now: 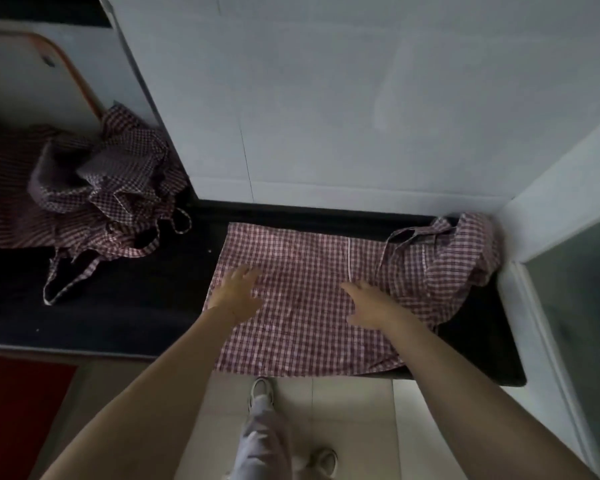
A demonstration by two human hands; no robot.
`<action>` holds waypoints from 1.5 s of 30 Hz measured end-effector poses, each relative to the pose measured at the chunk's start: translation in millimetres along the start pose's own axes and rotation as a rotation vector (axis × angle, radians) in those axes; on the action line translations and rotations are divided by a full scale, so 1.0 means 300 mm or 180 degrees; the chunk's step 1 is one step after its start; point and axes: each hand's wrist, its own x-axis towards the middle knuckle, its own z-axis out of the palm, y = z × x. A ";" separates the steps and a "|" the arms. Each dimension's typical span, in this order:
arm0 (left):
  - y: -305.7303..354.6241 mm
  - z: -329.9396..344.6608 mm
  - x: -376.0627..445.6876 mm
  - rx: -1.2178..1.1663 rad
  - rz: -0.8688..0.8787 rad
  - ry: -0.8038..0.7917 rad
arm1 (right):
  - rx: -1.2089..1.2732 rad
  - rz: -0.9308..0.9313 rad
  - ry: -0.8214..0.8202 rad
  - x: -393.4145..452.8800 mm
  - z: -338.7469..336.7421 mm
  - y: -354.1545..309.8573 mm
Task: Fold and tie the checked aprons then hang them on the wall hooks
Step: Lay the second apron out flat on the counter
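A red-and-white checked apron point(302, 258) lies spread flat on the dark counter point(125, 306) in front of me, its right end bunched with loose straps against the corner. My left hand point(238, 289) rests flat on the apron's left part with fingers straight. My right hand point(369, 303) lies flat on its middle, fingers extended toward the left. A crumpled heap of more checked aprons point(104, 188) sits at the back left, with straps trailing toward the counter's front.
A white wall point(326, 98) rises right behind the counter, and a white corner post with a glass panel point(575, 306) closes the right side. A tray with an orange rim point(49, 74) stands at far left. Tiled floor and my legs are below.
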 end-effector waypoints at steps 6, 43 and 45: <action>-0.034 0.078 0.114 0.0534 -0.0367 -0.0059 | -0.0362 0.0081 0.0801 0.089 0.056 -0.014; 0.556 0.058 0.247 -0.0951 0.0150 -0.0643 | 0.2505 0.1928 0.2522 0.014 -0.205 0.508; 0.567 0.056 0.234 -0.0796 0.0255 -0.0573 | 0.3591 0.2071 0.1323 0.023 -0.177 0.536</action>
